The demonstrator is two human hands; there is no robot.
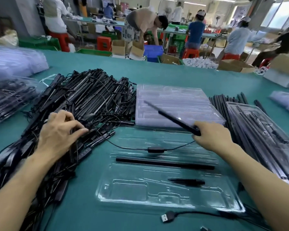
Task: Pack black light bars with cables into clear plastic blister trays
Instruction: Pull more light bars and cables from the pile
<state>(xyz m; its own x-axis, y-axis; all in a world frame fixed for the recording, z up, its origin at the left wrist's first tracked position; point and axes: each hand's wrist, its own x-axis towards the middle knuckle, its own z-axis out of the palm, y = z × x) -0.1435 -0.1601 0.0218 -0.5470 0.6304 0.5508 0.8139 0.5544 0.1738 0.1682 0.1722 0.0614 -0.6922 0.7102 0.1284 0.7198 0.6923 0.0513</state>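
Over the tray (140, 194), right hand (212, 136) gripping light bar (173, 118) by its near end — rest slanting up-left; left hand (60, 130) on pile (93, 100), grasp unclear

Cardboard boxes (118, 46), red stools (190, 52), blue crate (153, 50)

Premises are a factory assembly and packing floor. The near work table (173, 75), covered in teal matting, carries bulk stock: a large heap of black light bars (90, 97) with cables, a stack of clear plastic trays (173, 100) and more bagged trays (12, 62) at the left edge. Beyond it, several workers (196, 30) stand, or sit on red plastic stools (190, 53), at long benches (90, 20), among open cardboard boxes (118, 46), a blue crate (153, 50) and green crates (93, 52), with large windows (277, 12) at the far right.
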